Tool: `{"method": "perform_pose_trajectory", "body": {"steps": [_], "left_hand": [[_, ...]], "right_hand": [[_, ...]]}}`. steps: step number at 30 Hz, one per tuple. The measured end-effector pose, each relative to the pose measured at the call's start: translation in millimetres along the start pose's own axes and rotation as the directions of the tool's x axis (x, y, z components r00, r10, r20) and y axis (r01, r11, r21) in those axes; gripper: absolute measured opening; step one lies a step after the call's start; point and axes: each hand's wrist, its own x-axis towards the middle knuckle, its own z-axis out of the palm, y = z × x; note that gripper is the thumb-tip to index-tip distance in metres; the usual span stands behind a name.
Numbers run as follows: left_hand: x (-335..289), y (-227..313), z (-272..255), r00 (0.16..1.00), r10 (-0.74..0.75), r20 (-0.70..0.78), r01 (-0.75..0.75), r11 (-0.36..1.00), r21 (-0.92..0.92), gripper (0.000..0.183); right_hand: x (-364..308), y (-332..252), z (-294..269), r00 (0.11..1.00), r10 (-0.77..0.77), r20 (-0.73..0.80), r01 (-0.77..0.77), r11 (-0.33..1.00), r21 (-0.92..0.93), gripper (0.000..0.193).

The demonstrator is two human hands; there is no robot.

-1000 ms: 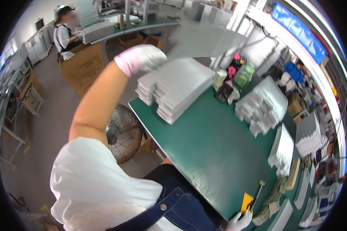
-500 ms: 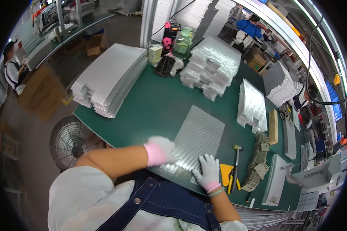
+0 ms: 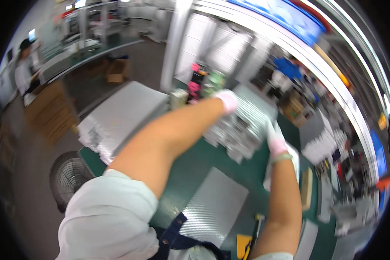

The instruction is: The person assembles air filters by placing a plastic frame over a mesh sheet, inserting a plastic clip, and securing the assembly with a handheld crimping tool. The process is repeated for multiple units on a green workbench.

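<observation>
Both my arms reach over the green table to a stack of silver, shiny notched sheets (image 3: 247, 123) at its far side. At the stack's far left edge is my left hand (image 3: 228, 100), in a white glove with a pink cuff; its fingers are hidden and blurred. My right hand (image 3: 276, 138), gloved the same way, lies along the stack's right edge with fingers stretched out. I cannot tell whether either hand has lifted a sheet. A single silver textured sheet (image 3: 216, 203) lies flat on the table close to my body.
At the left stands another stack of pale sheets (image 3: 125, 108). A green bottle (image 3: 214, 82) is behind the silver stack. Near my right forearm lie a yellow tool (image 3: 243, 245), a hammer (image 3: 259, 221) and a wooden block (image 3: 307, 188). A floor fan (image 3: 71, 177) stands beside the table.
Both hands have left the single sheet near my body and moved forward to the far silver stack. The view has shifted with my head, and the single sheet still lies flat.
</observation>
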Motion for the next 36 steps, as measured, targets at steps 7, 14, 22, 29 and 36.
{"method": "perform_pose_trajectory", "body": {"steps": [7, 14, 22, 29, 36], "left_hand": [[-27.6, 32.4, -77.8, 0.810, -0.587, 0.009, 0.468, 0.635, -0.614, 0.045], [0.4, 17.9, -74.6, 0.701, -0.626, -0.341, -0.052, 0.432, -0.900, 0.039], [-35.6, -8.0, -73.4, 0.920, -0.109, -0.376, -0.362, -0.601, -0.712, 0.071], [-56.3, 21.7, -101.4, 0.938, -0.274, -0.210, -0.340, -0.626, -0.702, 0.051], [-115.6, 21.0, -112.1, 0.880, -0.073, -0.470, -0.447, -0.464, -0.765, 0.064]], "right_hand": [[12.4, -10.0, 6.6, 0.959, 0.271, -0.084, -0.105, 0.615, 0.782, 0.053], [11.4, -44.9, 0.6, 0.918, 0.144, -0.370, 0.085, 0.840, 0.536, 0.061], [-9.5, -56.2, -39.1, 0.939, 0.223, -0.263, 0.045, 0.677, 0.734, 0.050], [-18.9, -35.5, -39.8, 0.956, 0.293, -0.015, -0.161, 0.566, 0.808, 0.076], [-68.3, -73.5, -55.1, 0.939, 0.141, -0.313, 0.245, 0.366, 0.898, 0.064]]}}
